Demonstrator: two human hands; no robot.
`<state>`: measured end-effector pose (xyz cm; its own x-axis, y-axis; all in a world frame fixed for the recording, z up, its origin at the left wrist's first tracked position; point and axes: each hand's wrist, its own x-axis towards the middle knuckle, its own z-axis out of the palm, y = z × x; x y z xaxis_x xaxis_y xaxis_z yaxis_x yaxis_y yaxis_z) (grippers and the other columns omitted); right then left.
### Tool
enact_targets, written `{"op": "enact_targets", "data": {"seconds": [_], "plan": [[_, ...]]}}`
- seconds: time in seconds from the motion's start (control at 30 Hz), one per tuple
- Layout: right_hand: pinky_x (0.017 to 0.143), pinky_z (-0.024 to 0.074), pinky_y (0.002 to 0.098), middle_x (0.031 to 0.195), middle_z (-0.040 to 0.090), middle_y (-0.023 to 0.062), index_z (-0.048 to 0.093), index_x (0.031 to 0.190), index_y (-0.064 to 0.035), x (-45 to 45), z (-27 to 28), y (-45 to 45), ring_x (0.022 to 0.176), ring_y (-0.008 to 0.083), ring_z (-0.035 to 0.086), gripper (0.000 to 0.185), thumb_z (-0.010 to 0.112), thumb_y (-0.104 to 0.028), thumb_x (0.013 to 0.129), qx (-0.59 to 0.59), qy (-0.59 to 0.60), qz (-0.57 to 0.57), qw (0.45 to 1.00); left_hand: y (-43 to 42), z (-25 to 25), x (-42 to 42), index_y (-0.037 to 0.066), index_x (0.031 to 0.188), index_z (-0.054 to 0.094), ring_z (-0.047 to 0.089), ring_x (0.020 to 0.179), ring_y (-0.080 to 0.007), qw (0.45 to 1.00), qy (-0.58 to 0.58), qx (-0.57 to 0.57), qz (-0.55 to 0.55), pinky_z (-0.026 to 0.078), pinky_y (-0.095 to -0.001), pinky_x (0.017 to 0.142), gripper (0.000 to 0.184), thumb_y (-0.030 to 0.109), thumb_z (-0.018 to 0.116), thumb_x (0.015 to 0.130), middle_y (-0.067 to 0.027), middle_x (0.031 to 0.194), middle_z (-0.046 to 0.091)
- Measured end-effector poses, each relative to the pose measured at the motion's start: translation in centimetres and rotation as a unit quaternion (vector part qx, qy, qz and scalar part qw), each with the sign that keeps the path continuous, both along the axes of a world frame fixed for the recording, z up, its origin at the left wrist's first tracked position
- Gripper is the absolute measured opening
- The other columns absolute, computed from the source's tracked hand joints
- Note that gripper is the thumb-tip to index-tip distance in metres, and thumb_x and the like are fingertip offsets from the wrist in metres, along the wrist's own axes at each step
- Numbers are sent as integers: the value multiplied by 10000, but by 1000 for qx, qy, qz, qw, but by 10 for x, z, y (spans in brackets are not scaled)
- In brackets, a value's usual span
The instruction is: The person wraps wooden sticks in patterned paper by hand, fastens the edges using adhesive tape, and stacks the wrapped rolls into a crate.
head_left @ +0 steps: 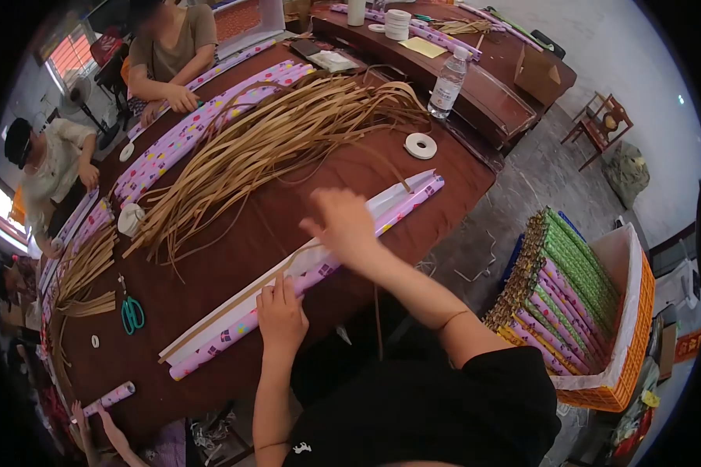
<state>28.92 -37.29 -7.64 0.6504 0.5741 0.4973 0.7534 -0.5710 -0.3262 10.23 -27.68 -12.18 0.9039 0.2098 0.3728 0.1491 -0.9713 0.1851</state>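
A long pink patterned sheet (234, 331), partly rolled with its white inner side showing, lies diagonally near the table's front edge. A thin brown strip (202, 330) runs along its white side. My left hand (281, 315) presses on the sheet and strip near the middle, its fingers close together. Over the sheet, farther right, is my right hand (343, 226), slightly blurred, with its fingers apart and nothing visible in them. Behind the sheet lies a large bundle of brown strips (273, 140). A white tape roll (420, 145) rests beyond the sheet's right end.
Teal scissors (132, 313) lie at the left. A water bottle (449, 84) stands at the back, near a second table (506, 89). An orange crate (635, 335) of green and pink rolls is at the right. Other people sit across and along the left side.
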Motion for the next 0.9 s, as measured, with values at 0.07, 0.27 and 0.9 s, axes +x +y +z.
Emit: {"op": "enact_targets", "data": {"seconds": [0.07,0.27,0.9], "plan": [[740,441,437,945,614,95,589,1014,-75,59,11,-24,909,289,584,417,744,-350,741,-39,-101,-168,980,-1,0,0,-36,1149,543,537,928,-303,1000,0,0,2,434,-400,819,413,102,644,772,-173,1255,562],[832,484,478,884,709,158,713,845,-37,178,-23,-73,870,334,671,344,673,-373,779,-252,90,-170,948,2,-4,-1,-41,1146,554,539,925,-293,1000,-6,1,4,443,-390,817,424,128,658,772,-178,1253,562],[760,484,424,846,660,153,723,849,-50,63,4,10,832,337,609,276,646,-314,874,-19,174,327,929,1,-5,-2,-45,1133,559,533,902,-288,1000,-11,8,3,447,-376,801,417,134,664,771,-186,1209,582]]}}
